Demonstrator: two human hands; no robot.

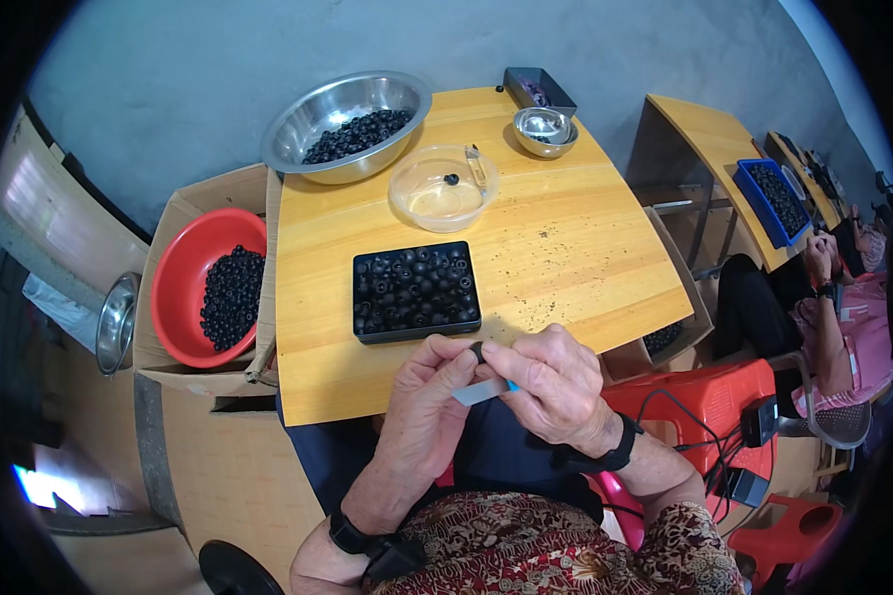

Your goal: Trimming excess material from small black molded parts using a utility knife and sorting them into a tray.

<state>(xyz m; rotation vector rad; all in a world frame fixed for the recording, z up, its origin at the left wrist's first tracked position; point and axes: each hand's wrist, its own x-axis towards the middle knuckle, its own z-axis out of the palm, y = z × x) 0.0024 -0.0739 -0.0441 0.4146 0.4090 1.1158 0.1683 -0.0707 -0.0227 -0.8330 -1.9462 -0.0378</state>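
Note:
My left hand [427, 392] pinches a small dark round piece [478, 352] between thumb and fingertips, just past the table's near edge. Against the same piece press the fingertips of my right hand [551, 387]. A flat, pale blade [479, 392] with a bit of blue at its base sticks out from under my right fingers, pointing left; most of its handle is hidden. Directly beyond my hands lies a black tray [417, 335] full of dark round pieces, some with pale ring-shaped openings.
On the wooden table [327, 382] stand a clear plastic bowl [407, 213], a large steel bowl [298, 124], small steel bowls [546, 149] and a dark box [569, 104]. Crumbs lie at right. A red basin [174, 297] sits left in a carton [149, 372]; another person [838, 337] sits far right.

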